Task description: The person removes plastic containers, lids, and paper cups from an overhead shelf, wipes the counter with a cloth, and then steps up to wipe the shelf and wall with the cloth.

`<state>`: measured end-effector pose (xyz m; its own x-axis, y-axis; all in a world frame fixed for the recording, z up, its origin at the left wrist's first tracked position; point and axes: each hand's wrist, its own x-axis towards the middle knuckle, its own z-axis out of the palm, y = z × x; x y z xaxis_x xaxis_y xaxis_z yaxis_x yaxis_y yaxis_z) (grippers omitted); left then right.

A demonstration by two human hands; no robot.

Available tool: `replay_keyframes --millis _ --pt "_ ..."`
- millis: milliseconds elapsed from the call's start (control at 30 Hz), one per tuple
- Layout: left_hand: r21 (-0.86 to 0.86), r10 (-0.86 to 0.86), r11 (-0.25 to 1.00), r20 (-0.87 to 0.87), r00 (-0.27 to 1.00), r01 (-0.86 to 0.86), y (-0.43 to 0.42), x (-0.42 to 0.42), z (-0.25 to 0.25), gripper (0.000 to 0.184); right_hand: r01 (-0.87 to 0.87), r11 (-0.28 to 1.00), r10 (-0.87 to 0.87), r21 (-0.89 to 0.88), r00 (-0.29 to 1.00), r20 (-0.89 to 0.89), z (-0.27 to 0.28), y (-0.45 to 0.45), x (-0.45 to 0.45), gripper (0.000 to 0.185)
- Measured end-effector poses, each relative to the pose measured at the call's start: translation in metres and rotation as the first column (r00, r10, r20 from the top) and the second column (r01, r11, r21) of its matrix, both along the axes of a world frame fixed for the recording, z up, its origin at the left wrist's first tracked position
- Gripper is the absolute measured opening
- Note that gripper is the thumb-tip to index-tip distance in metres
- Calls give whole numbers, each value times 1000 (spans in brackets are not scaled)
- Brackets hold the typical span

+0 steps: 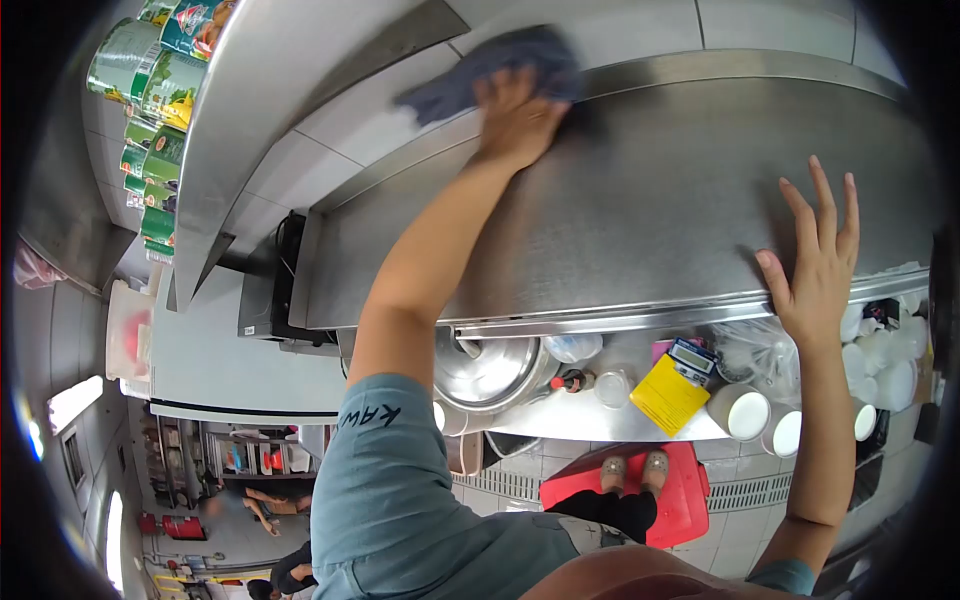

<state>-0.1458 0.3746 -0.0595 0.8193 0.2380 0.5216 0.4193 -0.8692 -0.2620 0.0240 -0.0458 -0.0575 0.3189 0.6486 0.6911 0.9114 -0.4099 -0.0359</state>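
A dark grey-blue cloth (535, 62) is bunched under the fingers of my left hand (517, 120), against the white wall tiles at the back rim of a steel surface (640, 200). Motion blurs the cloth and the fingertips a little. My right hand (822, 250) is over the front right part of the same steel surface, palm down with fingers spread, and holds nothing. Whether its palm touches the metal I cannot tell.
Below the steel surface, a lower shelf holds a round metal lid (480, 370), a yellow box (670, 395), a scale (692, 358) and white containers (740, 412). Cans (175, 85) line an upper left shelf. My feet stand on a red crate (685, 490). Two people are at lower left.
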Motion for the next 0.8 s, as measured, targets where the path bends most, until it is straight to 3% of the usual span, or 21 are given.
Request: replay_keyframes --millis 33,100,167,300,367,400,467,533,600,633,700,733,800 --pt "82 -3 997 -64 998 8 -29 34 14 46 2 1000 -2 3 1000 -14 0 0 0 69" --pt "-151 -201 974 -246 948 168 -64 87 40 47 12 1000 -12 1 1000 -20 -1 0 0 70" --pt "14 -336 939 -187 923 344 -68 139 30 44 13 1000 -13 11 1000 -27 -3 0 2 71" --pt "-197 -362 925 -198 911 325 -74 129 33 43 28 1000 -29 -9 999 -32 -3 0 1 72" --pt "-283 -235 948 -308 922 148 -59 84 36 41 39 999 -39 -20 999 -19 -2 1 3 71" --pt "-128 -338 940 -202 919 317 -24 61 18 41 40 999 -41 -25 999 -23 -1 1 2 71" --pt "-74 -231 972 -133 964 222 -44 -1 84 42 43 999 -45 -32 998 -37 -1 1 2 71" --pt "39 -128 989 -250 960 142 3 -56 84 42 34 999 -35 -25 998 -45 -1 0 2 70" --pt "163 80 986 -336 939 -26 11 -118 100 36 23 1000 -24 -17 999 -46 -1 1 3 70" --pt "183 129 982 -441 888 -51 31 -155 104 33 19 1000 -19 -9 999 -47 -1 1 3 69" --pt "405 494 866 -593 636 -295 43 -212 113 35 11 1000 -11 0 998 -56 -1 1 1 68" --pt "406 493 866 -596 634 -292 42 -227 118 35 6 1000 -6 -8 999 -54 -1 1 1 67" --pt "349 451 882 -429 783 -317 40 -241 121 42 5 1000 -6 -16 999 -48 1 1 2 67"
